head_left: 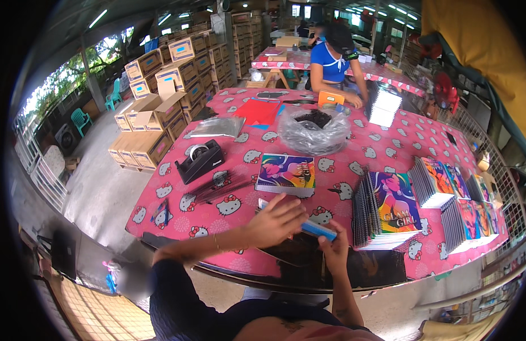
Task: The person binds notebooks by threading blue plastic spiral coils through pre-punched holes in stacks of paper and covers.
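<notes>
Close to the table's front edge, my right hand (335,250) grips the right end of a slim blue object (318,229) between thumb and fingers. Its exact kind is hard to make out. My left hand (278,220) lies over the object's other end with fingers stretched out, hiding that part. Just beyond my hands is a small stack of notebooks (286,173) with bright illustrated covers. Loose black binding wires (220,186) lie left of it, beside a black tape dispenser (200,161). A taller stack of wire-bound notebooks (395,199) stands to my right.
A clear plastic bag (314,133) of black pieces sits mid-table, near red sheets (256,112) and clear plastic sleeves (217,127). More notebook stacks (436,182) stand far right. Across the table, a person in blue (334,62) works beside a white stack (384,106). Cartons (141,149) are piled left.
</notes>
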Motion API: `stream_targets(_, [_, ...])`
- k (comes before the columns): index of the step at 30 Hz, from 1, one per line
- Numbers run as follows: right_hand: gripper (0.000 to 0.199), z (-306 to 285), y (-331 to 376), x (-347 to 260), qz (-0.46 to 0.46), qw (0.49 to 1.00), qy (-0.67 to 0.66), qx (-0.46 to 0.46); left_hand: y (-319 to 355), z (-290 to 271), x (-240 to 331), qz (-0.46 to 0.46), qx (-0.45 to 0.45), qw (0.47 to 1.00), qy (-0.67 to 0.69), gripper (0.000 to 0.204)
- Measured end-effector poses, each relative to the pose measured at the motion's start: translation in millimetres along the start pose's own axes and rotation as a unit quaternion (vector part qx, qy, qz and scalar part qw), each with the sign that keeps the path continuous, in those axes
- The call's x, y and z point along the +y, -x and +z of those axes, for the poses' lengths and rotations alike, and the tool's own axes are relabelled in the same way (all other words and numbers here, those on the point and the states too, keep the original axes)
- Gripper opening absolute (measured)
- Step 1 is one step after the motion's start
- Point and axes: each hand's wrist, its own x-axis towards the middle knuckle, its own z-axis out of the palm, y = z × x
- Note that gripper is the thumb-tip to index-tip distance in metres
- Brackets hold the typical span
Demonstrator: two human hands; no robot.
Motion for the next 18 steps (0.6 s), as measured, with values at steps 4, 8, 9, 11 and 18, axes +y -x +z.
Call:
stream_targets(4, [0.06,22,-2,-2,-0.021,1.0,-0.019,0.002,27,6,23,-0.259,0.076,0.959,0.087,0.056])
stream_targets(8, [0.055,35,-8,-3,-0.032,0.996,0.087,0.003,58,31,35,-0.478,0.207,0.779,0.348,0.063])
stream_targets(9, [0.052,31,-8,-3,-0.034,0.994,0.107,-0.007,69,42,38,-0.521,0.239,0.713,0.405,0.065])
stream_targets(11, [0.046,8,-14,-2,-0.041,0.988,0.149,-0.022,99,51,9,-0.541,0.161,0.72,0.404,0.055])
stream_targets(18, [0.03,-17,-11,8,-0.017,0.998,0.065,-0.012,184,54,-145,-0.412,-0.009,0.899,-0.15,0.027])
